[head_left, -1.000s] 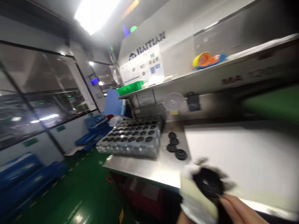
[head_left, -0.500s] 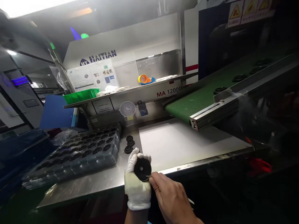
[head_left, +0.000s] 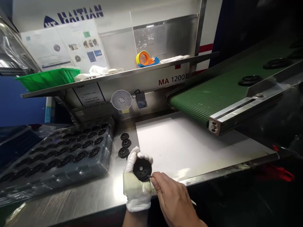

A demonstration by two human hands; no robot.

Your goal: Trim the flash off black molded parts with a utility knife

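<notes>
My left hand [head_left: 137,186], in a white glove, is wrapped round a black round plastic part [head_left: 142,169] with a hole in its middle. The flat face of this part is turned toward me. Bare, my right hand [head_left: 174,197] pinches a thin tool [head_left: 150,176] whose narrow metal tip meets the lower right rim of the part. A pale end of the tool sticks out behind the hand; most of its handle is hidden. Just beyond the left hand, several similar black ridged parts [head_left: 123,152] lie on the metal table [head_left: 94,192].
On the left stands a clear plastic tray [head_left: 104,160] with rows of black parts. A white sheet [head_left: 180,145] covers the table's right side. Above it, a green conveyor belt [head_left: 205,101] carries more parts. A shelf behind holds a green bin [head_left: 49,78] and tape rolls [head_left: 143,58].
The view has tilted down and come closer to the table. Both hands keep their hold, and the tool tip stays at the part's lower right rim. Parts on the belt appear slightly shifted.
</notes>
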